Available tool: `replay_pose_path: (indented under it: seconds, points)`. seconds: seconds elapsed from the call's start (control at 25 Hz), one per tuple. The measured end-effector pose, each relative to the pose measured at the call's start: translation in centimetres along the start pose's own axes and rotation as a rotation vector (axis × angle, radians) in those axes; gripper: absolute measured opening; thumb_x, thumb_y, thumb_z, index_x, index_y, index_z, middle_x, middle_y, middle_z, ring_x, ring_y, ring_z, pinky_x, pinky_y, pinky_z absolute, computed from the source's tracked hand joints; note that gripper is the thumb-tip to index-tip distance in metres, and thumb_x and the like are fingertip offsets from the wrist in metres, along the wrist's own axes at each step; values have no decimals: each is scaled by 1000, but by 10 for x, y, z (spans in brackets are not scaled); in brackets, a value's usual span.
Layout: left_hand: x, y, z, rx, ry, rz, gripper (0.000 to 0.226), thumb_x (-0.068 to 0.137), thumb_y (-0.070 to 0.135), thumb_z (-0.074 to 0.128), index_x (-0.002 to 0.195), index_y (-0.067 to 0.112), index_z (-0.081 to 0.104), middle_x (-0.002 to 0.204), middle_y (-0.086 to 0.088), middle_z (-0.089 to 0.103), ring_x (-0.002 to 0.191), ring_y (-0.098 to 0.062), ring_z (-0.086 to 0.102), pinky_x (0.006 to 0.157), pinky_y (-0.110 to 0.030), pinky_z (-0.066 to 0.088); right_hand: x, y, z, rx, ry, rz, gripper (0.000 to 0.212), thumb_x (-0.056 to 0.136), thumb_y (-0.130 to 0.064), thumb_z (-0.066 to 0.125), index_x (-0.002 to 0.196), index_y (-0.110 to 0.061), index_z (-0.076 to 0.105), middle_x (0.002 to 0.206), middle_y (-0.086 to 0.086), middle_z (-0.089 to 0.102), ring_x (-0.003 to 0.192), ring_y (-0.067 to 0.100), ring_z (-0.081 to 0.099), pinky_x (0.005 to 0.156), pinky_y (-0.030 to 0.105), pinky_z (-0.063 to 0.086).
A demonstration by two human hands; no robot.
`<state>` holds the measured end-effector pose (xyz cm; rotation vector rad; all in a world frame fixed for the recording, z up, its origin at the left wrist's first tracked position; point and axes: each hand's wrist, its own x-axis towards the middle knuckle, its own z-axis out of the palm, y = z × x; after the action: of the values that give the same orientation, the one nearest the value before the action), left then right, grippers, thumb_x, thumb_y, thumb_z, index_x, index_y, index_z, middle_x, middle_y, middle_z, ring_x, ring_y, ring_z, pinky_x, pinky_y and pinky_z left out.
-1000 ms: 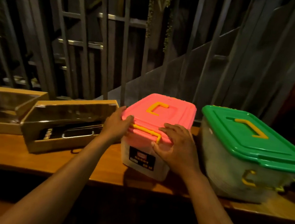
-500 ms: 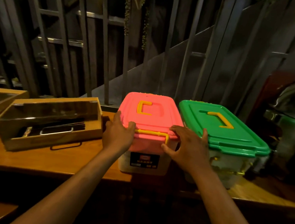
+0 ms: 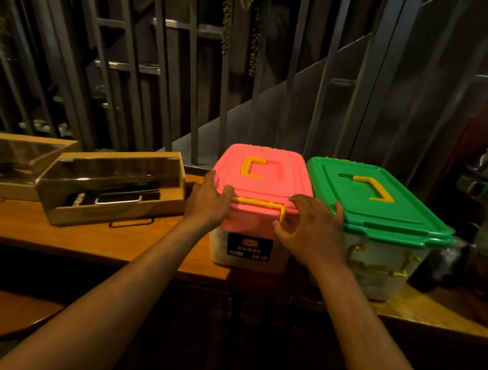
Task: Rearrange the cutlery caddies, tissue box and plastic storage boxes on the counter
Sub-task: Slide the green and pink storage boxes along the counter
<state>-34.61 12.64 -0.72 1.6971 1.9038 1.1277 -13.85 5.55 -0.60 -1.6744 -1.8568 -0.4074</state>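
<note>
A: Where's the pink box (image 3: 262, 186) sitting?

B: On the worktop (image 3: 90, 237), its front end at the near edge, with a dark label on the front wall. It stands just beside the green box (image 3: 382, 210); their lids look to be touching along the long side, though I can't be sure of it.

A: And the hands?

B: Both are on the pink box. The left hand (image 3: 207, 205) wraps the near left corner of the lid, thumb on top, fingers down the side. The right hand (image 3: 311, 232) is at the near right corner, thumb under the yellow latch (image 3: 260, 204), fingers spread over the lid edge, one of them reaching the green lid.

A: So each grip is closed on it?

B: Each grip is clasped around the pink box at its corner, the fingers curled, not fisted.

A: What's left of the boxes?

B: Two wooden caddies with clear tops. The near caddy (image 3: 112, 186) lies slightly angled, close to the left hand but apart from the pink box; dark cutlery and a metal handle show through its cover. The far caddy (image 3: 11, 164) sits behind it to the left, and the two appear to meet at a corner.

A: The green box?

B: Clear walls, yellow handle on the lid, yellow clasp on the front; contents are too blurred to tell
</note>
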Motion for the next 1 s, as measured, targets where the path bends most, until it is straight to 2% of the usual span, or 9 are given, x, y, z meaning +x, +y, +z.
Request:
replay_pose_path:
  seconds: [0.16,0.24,0.4,0.64,0.8,1.0]
  points:
    - [-6,1,-14,2,-94,56,66,94,57,38,151,24,26,148,-12,45,130,-35,46,101,-50,44,-2,0,-1,-24,-11,-14,58,72,-63,56,121,-32,53,127,-5,61,119,21,55,112,58,19]
    - [-13,-3,-28,42,-112,131,60,96,53,41,149,25,34,146,-8,49,130,-32,48,102,-50,45,-4,-9,-3,18,-19,27,65,71,-67,51,127,-33,53,136,-6,55,130,22,46,114,60,14]
    - [-26,-36,-68,123,31,314,41,93,43,56,130,27,59,126,-2,65,111,-23,60,87,-43,53,-3,-66,1,125,66,24,59,75,-61,48,128,-34,55,141,-4,52,137,25,39,114,60,17]
    - [9,-148,-158,342,228,418,34,90,37,61,123,27,63,121,2,65,113,-18,58,87,-37,50,31,-212,65,200,66,-99,48,82,-49,51,127,-36,54,140,-5,53,138,22,37,115,57,20]
    - [60,-248,-223,562,233,344,42,90,43,54,129,29,56,129,-1,59,126,-24,47,101,-45,42,55,-312,135,313,-31,-70,50,83,-49,52,131,-35,54,143,-6,50,140,20,34,116,56,19]
    - [109,-333,-275,641,152,203,46,93,47,46,137,32,47,143,-6,47,136,-28,36,109,-45,33,73,-405,205,378,-212,-72,50,88,-49,53,136,-36,47,149,-3,43,144,21,26,117,53,19]
